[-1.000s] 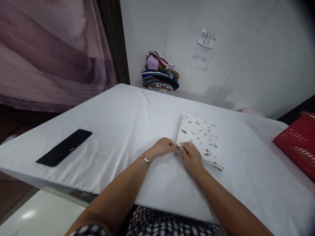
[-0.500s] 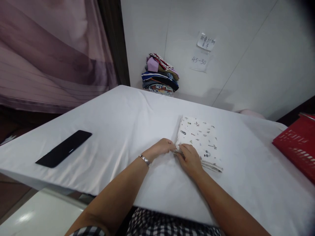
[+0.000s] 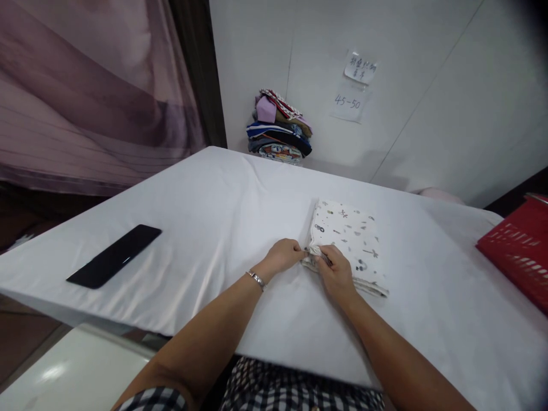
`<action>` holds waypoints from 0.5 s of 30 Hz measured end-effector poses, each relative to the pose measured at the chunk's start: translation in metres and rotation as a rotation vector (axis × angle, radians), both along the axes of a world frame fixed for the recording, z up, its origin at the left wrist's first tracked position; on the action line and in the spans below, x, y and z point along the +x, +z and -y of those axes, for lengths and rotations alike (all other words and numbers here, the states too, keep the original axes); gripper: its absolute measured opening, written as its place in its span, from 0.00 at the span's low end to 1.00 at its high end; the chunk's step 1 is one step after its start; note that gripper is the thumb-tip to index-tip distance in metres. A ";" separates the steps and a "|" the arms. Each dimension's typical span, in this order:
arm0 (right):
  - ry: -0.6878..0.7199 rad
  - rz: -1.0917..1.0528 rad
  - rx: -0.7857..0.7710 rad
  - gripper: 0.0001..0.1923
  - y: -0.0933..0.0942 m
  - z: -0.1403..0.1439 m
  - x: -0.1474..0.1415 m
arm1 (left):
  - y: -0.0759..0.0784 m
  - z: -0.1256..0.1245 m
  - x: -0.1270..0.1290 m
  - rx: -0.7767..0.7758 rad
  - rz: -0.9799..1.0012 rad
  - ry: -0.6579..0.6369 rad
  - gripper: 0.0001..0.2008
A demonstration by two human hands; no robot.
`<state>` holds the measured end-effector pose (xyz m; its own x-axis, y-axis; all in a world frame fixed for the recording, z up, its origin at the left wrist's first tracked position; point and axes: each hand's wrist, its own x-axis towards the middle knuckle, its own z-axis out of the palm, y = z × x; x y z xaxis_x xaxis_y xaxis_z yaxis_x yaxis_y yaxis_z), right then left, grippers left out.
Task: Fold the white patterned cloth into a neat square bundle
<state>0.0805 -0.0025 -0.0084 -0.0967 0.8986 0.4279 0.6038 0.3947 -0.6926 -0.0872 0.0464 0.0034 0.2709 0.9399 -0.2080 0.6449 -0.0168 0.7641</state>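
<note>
Head view, centre frame: left hand (image 3: 283, 254) and right hand (image 3: 338, 269) both pinch the near-left corner of the folded printed cloth (image 3: 349, 242) on the worktop (image 3: 205, 217), squaring layers; next likely needs flattening.

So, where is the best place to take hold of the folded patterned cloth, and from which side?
Probably at its near left corner, coming from the person's side. The folded cloth lies flat on the white table, and its stacked layers show along the near edge, where fingers could slip under. The left hand and right hand already pinch that corner.

White cloth (image 3: 349, 237) w/ small dark motifs, red basket (image 3: 520, 254), blk phone (image 3: 115, 255) (glossy)
</note>
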 end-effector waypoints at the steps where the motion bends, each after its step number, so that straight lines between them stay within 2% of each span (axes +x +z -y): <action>1: -0.004 -0.005 0.000 0.09 0.000 0.000 0.000 | -0.001 0.001 0.001 0.006 0.015 0.001 0.12; 8: -0.016 -0.049 0.019 0.09 -0.001 -0.001 0.000 | -0.005 0.001 0.004 0.021 0.087 0.023 0.06; 15: -0.029 -0.054 0.030 0.08 0.004 0.000 -0.001 | -0.004 0.003 0.007 -0.082 0.273 0.047 0.06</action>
